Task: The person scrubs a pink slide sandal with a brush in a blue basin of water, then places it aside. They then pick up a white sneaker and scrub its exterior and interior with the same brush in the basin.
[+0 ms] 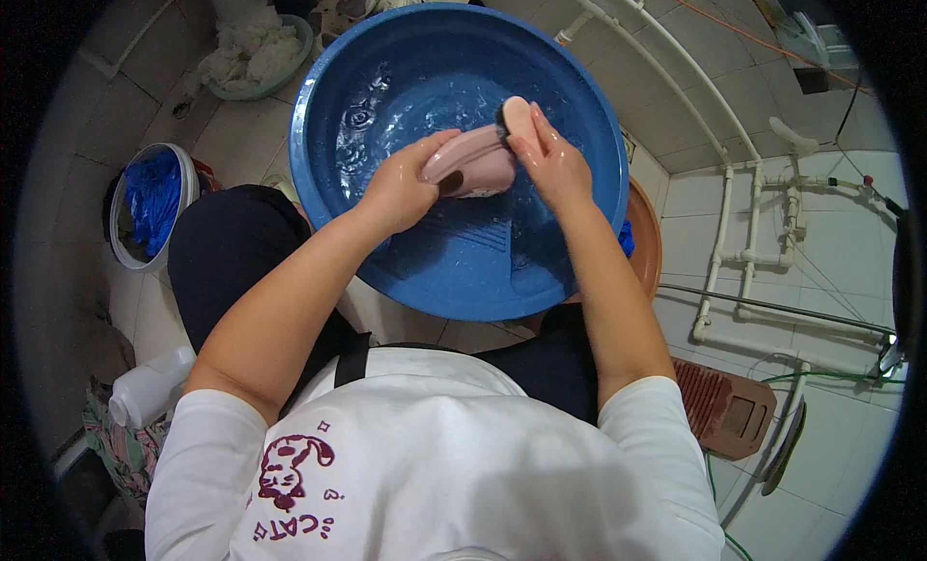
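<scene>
A big blue basin (328,78) with a little water stands on the tiled floor in front of me. Over it my left hand (398,186) grips a pink shoe (475,162) by its heel end. My right hand (546,155) holds a dark-bristled brush (503,123) against the shoe's toe end. Both hands are wet. Most of the brush is hidden under my fingers.
A brown basin (645,235) peeks from under the blue one at right. A small bucket with blue cloth (153,206) stands at left, a white bottle (150,385) below it, a basin of white laundry (256,49) at the top. White pipes (724,242) and a brown washboard (724,406) are at right.
</scene>
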A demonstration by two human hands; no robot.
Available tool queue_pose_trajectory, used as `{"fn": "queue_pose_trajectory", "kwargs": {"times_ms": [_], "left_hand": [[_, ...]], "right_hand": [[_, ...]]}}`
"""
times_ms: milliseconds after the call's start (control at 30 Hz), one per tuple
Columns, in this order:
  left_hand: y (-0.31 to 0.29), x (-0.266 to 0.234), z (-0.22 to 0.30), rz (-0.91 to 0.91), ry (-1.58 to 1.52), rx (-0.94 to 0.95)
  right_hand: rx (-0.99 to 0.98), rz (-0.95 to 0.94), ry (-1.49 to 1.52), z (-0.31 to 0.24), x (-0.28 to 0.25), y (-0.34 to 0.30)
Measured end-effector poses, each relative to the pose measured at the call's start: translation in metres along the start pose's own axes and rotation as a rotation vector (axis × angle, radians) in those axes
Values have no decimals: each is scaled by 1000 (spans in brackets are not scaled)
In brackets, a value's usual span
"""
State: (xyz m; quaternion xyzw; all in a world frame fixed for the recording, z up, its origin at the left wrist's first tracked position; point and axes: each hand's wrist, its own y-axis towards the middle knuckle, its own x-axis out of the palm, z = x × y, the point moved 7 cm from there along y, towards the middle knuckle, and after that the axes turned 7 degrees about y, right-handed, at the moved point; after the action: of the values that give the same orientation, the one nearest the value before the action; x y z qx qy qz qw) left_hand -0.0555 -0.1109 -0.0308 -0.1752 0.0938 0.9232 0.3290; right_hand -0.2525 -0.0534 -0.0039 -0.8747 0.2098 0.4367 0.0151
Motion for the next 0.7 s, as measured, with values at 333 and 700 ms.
{"fn": "queue_pose_trajectory", "kwargs": {"times_ms": [333, 700], "left_hand": [[-3, -2, 5, -17, -17, -24], [0, -6, 6, 30, 61, -33]], "right_hand": [[187, -7, 87, 32, -6, -6], [383, 273, 469, 174, 54, 4]]}}
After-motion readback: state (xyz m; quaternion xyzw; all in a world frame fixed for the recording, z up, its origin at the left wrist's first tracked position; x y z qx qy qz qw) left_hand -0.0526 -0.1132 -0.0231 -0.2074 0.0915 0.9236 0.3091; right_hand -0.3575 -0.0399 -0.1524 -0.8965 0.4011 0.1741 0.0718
